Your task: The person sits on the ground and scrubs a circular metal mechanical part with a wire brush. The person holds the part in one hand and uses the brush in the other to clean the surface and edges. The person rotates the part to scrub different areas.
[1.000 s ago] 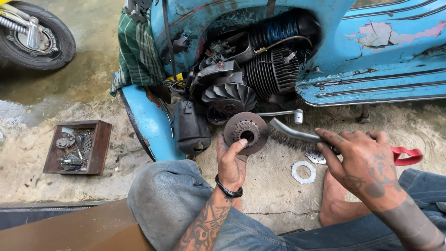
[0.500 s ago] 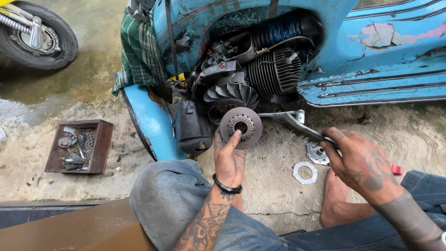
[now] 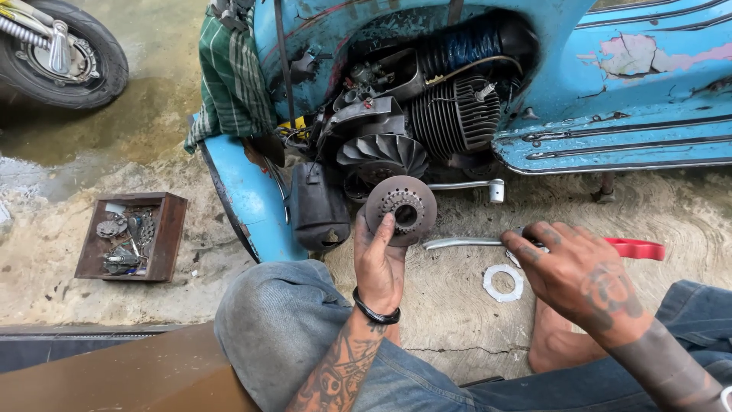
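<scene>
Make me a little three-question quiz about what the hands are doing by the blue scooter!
1. True or false: the left hand holds a round metal disc.
2. What lies on the ground beside the right hand? A) white ring B) yellow cup C) green ball
3. Fill in: the wooden box of small parts sits on the person's ____ side.

Key: 1 true. 2 A, the white ring. 3 left.

Dull grey metal disc (image 3: 401,207), glossy red plastic tool handle (image 3: 637,248), rough concrete floor (image 3: 457,305), chipped blue-painted scooter body (image 3: 625,91).
</scene>
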